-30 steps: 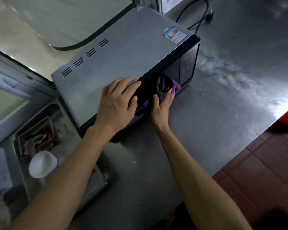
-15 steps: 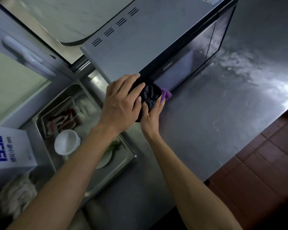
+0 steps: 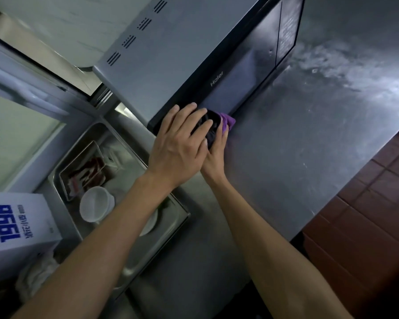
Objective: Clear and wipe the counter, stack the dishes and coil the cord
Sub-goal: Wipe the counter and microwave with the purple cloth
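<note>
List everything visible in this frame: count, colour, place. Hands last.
microwave: 1, grey top, black door, back of counter
cloth: 1, purple and dark, at microwave door's lower left corner
counter: 1, steel, wet streaks on the right
sink: 1, steel, left of counter
metal tray: 1, in sink
white bowl: 1, in sink
box: 1, white, blue "1996", far left
floor tiles: red-brown, right
left hand: on microwave's corner
right hand: holds cloth
</note>
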Demonstrator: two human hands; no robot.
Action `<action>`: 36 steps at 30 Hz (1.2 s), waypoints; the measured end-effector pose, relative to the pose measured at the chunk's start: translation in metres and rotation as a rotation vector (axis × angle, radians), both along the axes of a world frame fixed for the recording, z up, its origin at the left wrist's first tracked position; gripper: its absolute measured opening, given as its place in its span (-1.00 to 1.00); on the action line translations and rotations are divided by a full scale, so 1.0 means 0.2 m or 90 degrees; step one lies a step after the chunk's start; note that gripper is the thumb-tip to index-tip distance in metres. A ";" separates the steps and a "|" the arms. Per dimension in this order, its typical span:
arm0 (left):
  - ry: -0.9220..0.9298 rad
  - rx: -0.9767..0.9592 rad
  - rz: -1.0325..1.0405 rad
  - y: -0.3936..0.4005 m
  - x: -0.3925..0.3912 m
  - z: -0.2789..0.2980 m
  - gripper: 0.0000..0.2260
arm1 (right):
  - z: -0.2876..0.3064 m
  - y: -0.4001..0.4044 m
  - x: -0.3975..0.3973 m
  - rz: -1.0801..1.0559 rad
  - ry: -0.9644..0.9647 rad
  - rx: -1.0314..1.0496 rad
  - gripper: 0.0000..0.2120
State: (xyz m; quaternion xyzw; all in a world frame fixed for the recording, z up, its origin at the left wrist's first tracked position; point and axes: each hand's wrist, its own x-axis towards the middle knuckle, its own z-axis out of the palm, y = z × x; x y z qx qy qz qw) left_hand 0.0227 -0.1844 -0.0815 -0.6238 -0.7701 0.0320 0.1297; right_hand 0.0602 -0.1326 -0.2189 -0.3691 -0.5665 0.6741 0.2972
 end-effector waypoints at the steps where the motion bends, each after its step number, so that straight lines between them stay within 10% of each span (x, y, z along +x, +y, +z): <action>1: 0.008 -0.015 0.008 0.03 0.00 -0.01 -0.64 | 0.00 0.06 0.01 -0.004 0.004 -0.011 -0.34; 36: 0.063 -0.037 0.122 0.80 0.11 -0.13 -0.71 | -0.01 1.36 0.08 -0.022 -0.039 0.005 -0.36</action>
